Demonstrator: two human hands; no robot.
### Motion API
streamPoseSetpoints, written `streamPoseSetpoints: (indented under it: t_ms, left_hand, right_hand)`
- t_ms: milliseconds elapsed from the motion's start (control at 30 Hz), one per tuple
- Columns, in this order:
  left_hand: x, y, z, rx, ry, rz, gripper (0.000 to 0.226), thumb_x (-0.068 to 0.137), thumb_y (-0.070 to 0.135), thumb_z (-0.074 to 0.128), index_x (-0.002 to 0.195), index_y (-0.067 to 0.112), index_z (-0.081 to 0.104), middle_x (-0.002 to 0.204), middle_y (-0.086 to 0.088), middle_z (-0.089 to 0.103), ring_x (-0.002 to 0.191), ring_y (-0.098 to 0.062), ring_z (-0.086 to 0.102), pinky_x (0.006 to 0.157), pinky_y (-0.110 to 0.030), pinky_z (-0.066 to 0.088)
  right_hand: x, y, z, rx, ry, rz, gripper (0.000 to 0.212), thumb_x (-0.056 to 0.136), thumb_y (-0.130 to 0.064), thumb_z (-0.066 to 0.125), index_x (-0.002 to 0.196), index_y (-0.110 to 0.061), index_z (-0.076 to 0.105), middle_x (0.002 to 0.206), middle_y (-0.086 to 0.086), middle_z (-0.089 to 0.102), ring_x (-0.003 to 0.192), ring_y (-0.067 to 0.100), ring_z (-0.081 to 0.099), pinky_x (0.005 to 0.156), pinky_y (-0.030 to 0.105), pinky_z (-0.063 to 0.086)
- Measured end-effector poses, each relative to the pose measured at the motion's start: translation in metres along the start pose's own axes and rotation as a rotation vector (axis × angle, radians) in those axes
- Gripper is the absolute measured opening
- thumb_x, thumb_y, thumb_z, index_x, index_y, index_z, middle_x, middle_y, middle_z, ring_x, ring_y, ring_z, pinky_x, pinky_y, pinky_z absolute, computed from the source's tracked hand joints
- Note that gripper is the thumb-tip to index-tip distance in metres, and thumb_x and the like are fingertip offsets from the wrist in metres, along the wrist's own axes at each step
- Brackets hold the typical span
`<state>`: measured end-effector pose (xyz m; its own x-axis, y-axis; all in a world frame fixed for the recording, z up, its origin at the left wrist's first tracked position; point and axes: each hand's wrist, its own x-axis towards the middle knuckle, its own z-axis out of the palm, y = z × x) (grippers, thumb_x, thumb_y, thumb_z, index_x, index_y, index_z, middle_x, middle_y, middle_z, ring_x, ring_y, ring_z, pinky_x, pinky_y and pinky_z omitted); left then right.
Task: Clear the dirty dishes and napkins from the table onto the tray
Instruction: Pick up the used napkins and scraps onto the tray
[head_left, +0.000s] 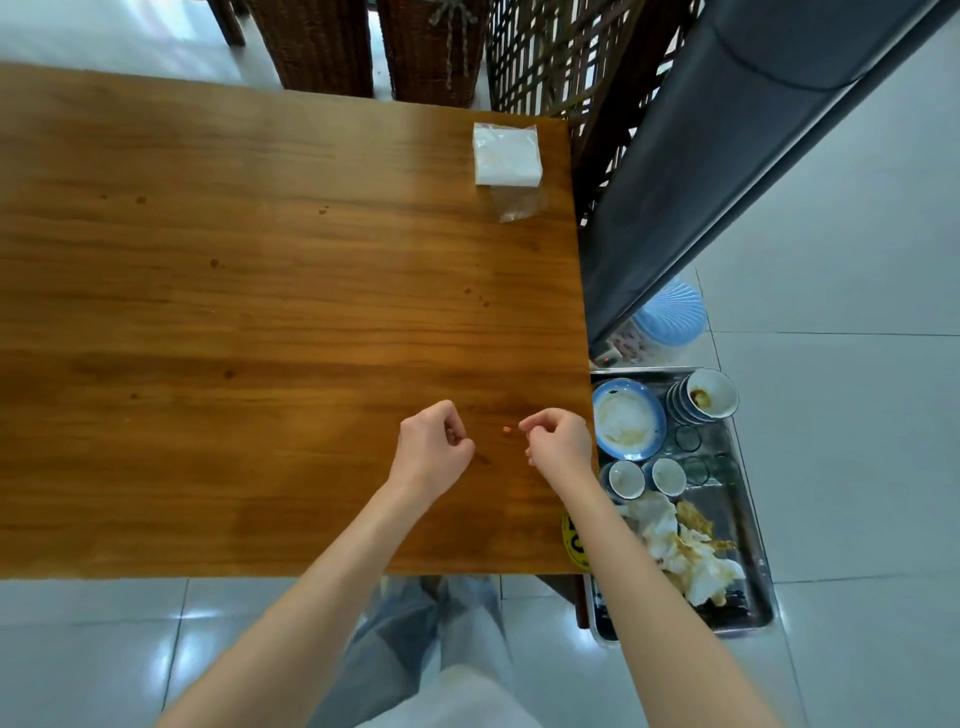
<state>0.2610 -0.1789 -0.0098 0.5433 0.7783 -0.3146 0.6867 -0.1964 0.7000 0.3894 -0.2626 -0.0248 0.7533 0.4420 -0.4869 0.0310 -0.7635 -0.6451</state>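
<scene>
While both hands hover over the near right part of the wooden table (260, 270), neither has hold of anything that can be seen. The left hand (434, 449) has its fingers curled loosely inward toward the palm, thumb side up. The right hand (558, 439) is curled too, fingertips drawn together near a small orange crumb (506, 429) that lies on the wood between the two hands; whether the fingers touch it I cannot tell.

At the table's far right corner sits a pack of white napkins (506, 156) in clear plastic wrap.

The metal tray (750, 525) rests lower than the tabletop, just beside the table's right edge. On it, at the far end, lies a blue-rimmed plate (628, 418) smeared with leftovers, and beside that a stack of small bowls (704, 397), the top one stained brown inside. Nearer, two small cups (647, 477) stand side by side, with clear glasses (691, 452) just beyond them. Crumpled, soiled napkins (685, 556) are heaped on the tray's near half.

Beyond the tray a pale blue plastic basket (672, 312) stands on the tiled floor (857, 260), partly hidden by a dark grey panel (701, 182). Wicker chair backs (363, 47) stand at the table's far side.
</scene>
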Motion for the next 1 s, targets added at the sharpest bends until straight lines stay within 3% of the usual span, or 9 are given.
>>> streamPoseSetpoints:
  t_ms: [133, 267, 467, 667, 867, 1000]
  left_hand:
    - [-0.005, -0.006, -0.005, 0.005, -0.004, -0.024, 0.026, 0.08, 0.008, 0.067, 0.068, 0.022, 0.05, 0.068, 0.005, 0.053, 0.063, -0.009, 0.052, 0.053, -0.012, 0.038]
    - [-0.004, -0.005, -0.005, 0.001, -0.003, -0.03, 0.025, 0.08, 0.008, 0.066, 0.068, 0.022, 0.05, 0.067, 0.005, 0.054, 0.062, -0.009, 0.051, 0.052, -0.011, 0.035]
    - [0.0, -0.01, -0.004, 0.004, -0.006, -0.041, 0.024, 0.081, 0.008, 0.066, 0.068, 0.022, 0.05, 0.068, 0.005, 0.053, 0.063, -0.01, 0.051, 0.053, -0.011, 0.036]
    - [0.003, -0.017, -0.007, 0.013, 0.001, -0.045, 0.025, 0.081, 0.008, 0.066, 0.068, 0.022, 0.049, 0.068, 0.006, 0.053, 0.063, -0.01, 0.051, 0.054, -0.011, 0.037]
    - [0.003, -0.016, -0.007, 0.002, -0.016, -0.026, 0.025, 0.081, 0.009, 0.067, 0.068, 0.022, 0.05, 0.069, 0.005, 0.053, 0.064, -0.011, 0.052, 0.054, -0.01, 0.037]
    - [-0.002, -0.009, 0.0, 0.003, -0.049, -0.002, 0.023, 0.081, 0.009, 0.067, 0.069, 0.02, 0.051, 0.069, 0.004, 0.054, 0.064, -0.011, 0.052, 0.054, -0.012, 0.036]
  right_hand:
    - [0.001, 0.002, 0.01, -0.063, 0.0, -0.032, 0.009, 0.09, -0.016, 0.059, 0.089, -0.024, 0.055, 0.094, -0.004, 0.058, 0.08, 0.008, 0.056, 0.061, 0.014, 0.043]
    - [0.006, 0.001, 0.019, -0.167, -0.021, -0.09, 0.023, 0.082, -0.022, 0.071, 0.092, -0.025, 0.052, 0.088, -0.01, 0.051, 0.071, 0.004, 0.05, 0.053, 0.008, 0.032]
    - [0.013, -0.001, 0.03, -0.314, -0.024, -0.185, 0.013, 0.088, -0.018, 0.063, 0.082, -0.024, 0.054, 0.08, -0.01, 0.052, 0.078, 0.009, 0.057, 0.054, 0.01, 0.034]
    - [0.01, -0.001, 0.034, -0.35, 0.004, -0.195, 0.007, 0.095, -0.023, 0.051, 0.092, -0.018, 0.056, 0.079, -0.006, 0.056, 0.071, 0.008, 0.056, 0.056, 0.017, 0.044]
    - [-0.005, -0.003, 0.024, -0.192, 0.011, -0.134, 0.018, 0.085, -0.016, 0.061, 0.071, -0.025, 0.055, 0.069, -0.011, 0.053, 0.064, 0.004, 0.053, 0.051, 0.01, 0.034]
    - [-0.017, 0.004, 0.008, -0.107, -0.02, -0.123, 0.018, 0.081, -0.015, 0.067, 0.069, -0.026, 0.06, 0.071, -0.012, 0.057, 0.069, 0.003, 0.055, 0.057, 0.011, 0.038]
